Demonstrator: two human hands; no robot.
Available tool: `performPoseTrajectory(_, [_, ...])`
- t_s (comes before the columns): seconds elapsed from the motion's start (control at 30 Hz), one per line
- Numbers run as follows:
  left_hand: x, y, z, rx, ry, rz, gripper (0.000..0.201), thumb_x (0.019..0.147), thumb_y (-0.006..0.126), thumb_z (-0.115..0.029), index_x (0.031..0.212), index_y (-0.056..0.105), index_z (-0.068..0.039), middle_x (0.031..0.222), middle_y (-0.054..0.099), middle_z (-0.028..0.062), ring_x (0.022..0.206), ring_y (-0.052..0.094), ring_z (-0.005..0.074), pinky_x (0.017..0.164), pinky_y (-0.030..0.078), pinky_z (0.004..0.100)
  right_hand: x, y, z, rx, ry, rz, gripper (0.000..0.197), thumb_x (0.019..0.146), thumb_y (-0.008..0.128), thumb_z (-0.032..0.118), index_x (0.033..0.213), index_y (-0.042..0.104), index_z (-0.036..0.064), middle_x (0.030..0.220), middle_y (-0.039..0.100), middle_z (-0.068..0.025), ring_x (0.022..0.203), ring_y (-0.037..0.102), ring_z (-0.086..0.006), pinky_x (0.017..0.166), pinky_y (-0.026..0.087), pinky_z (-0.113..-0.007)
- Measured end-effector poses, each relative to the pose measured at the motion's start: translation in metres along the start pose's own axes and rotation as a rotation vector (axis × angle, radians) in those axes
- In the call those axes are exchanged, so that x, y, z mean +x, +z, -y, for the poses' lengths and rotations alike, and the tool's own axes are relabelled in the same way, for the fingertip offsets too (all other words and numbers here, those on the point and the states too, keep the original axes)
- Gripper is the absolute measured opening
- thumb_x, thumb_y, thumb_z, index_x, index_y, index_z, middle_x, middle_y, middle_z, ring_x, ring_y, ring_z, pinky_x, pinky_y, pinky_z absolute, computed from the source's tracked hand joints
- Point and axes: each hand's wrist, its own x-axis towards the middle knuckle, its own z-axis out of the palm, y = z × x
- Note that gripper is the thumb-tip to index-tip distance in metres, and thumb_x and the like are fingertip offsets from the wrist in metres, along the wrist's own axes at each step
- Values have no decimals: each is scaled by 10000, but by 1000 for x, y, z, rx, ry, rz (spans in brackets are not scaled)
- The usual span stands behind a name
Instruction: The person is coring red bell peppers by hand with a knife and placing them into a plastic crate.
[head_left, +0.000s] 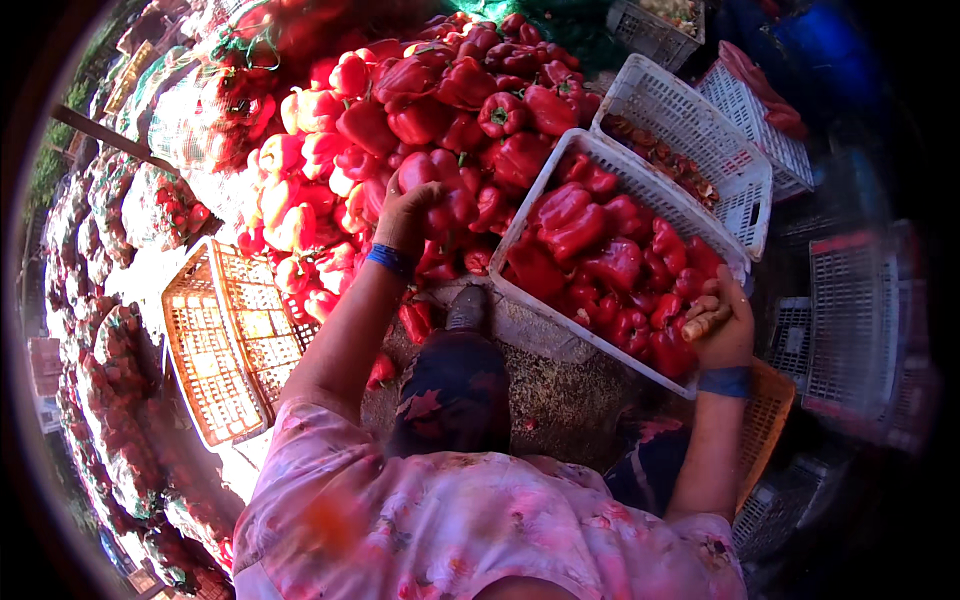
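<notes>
My left hand (408, 215), with a blue band at its wrist, is closed on a red bell pepper (445, 190) at the near side of a large heap of red bell peppers (420, 112). Its fingertips are partly hidden by the pepper. My right hand (725, 325), also banded in blue, is at the right rim of a white plastic crate (590, 343) holding many red peppers (612, 262). The right fingers are curled in, and whatever they may hold cannot be made out.
Behind the full crate stands another white crate (668, 90) with reddish-brown scraps in its bottom. A sunlit slatted crate (222, 345) lies at the left. Stuffed mesh sacks (205, 120) line the far left. More crates (852, 310) stand at the right. Loose peppers (381, 371) lie near my leg.
</notes>
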Motion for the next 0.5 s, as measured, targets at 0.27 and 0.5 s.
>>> performPoseTrajectory(0.27, [-95, 216, -80, 185, -45, 312, 1002, 667, 850, 21, 1539, 363, -66, 1239, 623, 95, 1016, 664, 209, 850, 598, 358, -56, 55, -40, -597, -432, 288, 552, 1008, 528, 126, 1550, 429, 101, 836, 621, -60, 634, 575, -115, 578, 506, -293])
performPoseTrajectory(0.5, [-139, 302, -51, 340, 236, 390, 1112, 609, 921, -20, 1548, 325, -39, 1475, 462, 130, 1278, 529, 226, 983, 556, 369, -58, 36, -12, -721, -670, 214, 476, 1005, 530, 165, 1462, 476, 44, 1059, 696, -265, 868, 708, -423, 748, 555, -486])
